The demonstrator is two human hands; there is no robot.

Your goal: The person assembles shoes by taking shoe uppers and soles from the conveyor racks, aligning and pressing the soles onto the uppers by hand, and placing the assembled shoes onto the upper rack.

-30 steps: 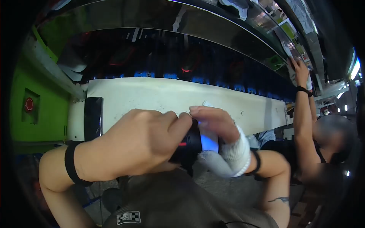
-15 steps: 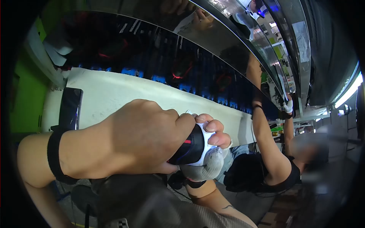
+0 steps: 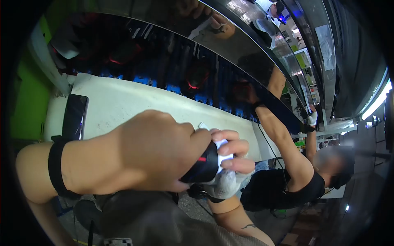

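A black item with a white edge and a small red mark [image 3: 206, 164], possibly a shoe, is held between my two hands above the pale ledge [image 3: 123, 98]. My left hand [image 3: 160, 151], bare with a black wristband, is closed round its left side. My right hand [image 3: 232, 158] wears a whitish glove that leaves several fingertips bare, and its fingers are wrapped over the white edge. The hands hide much of the item. A small white tip [image 3: 202, 125] shows just behind them.
A dark, glossy flat object [image 3: 74, 117] lies at the ledge's left end. Beyond the ledge, dark items with red trim [image 3: 197, 78] sit in a machine with blue-lit strips. At the right a co-worker in black [image 3: 283, 186] reaches one arm into it. Dark panels hang overhead.
My view has turned. My right fingers have closed over the white edge. The co-worker's nearer arm has moved from the upper panel down into the machine opening.
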